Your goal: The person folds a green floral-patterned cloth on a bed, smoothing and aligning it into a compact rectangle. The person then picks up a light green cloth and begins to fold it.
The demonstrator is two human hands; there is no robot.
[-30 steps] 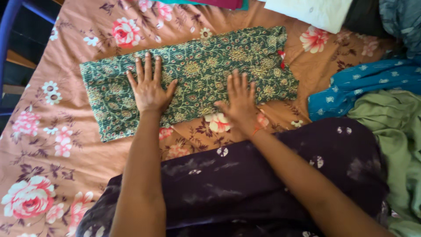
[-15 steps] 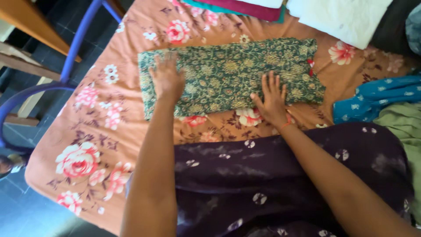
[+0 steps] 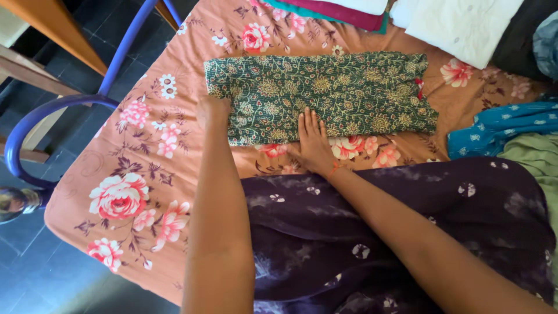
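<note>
On the peach floral bedsheet (image 3: 139, 174) in front of me lay the green patterned cloth (image 3: 325, 93), folded into a long flat strip running left to right. My left hand (image 3: 213, 110) sat at the strip's left end, near its lower corner, fingers curled over the edge; whether they actually pinched the fabric I could not tell from this angle. My right hand (image 3: 314, 144) lay flat and open, palm down, on the strip's near edge at about mid-length, fingers together and pointing away from me, holding nothing. A thin orange thread (image 3: 333, 170) circled that wrist. A small red tag or trim (image 3: 419, 87) showed at the strip's right end. Dark purple fabric with pale marks (image 3: 378, 232) covered the sheet just below my forearms. Further back: a white folded cloth (image 3: 459, 26) top right, and a stack of maroon and teal folded pieces (image 3: 337, 10) top centre. At right, a blue printed garment (image 3: 500, 128) lay against a pale green one (image 3: 537, 157). A blue metal chair frame (image 3: 64, 104) stood off the bed's left edge.
</note>
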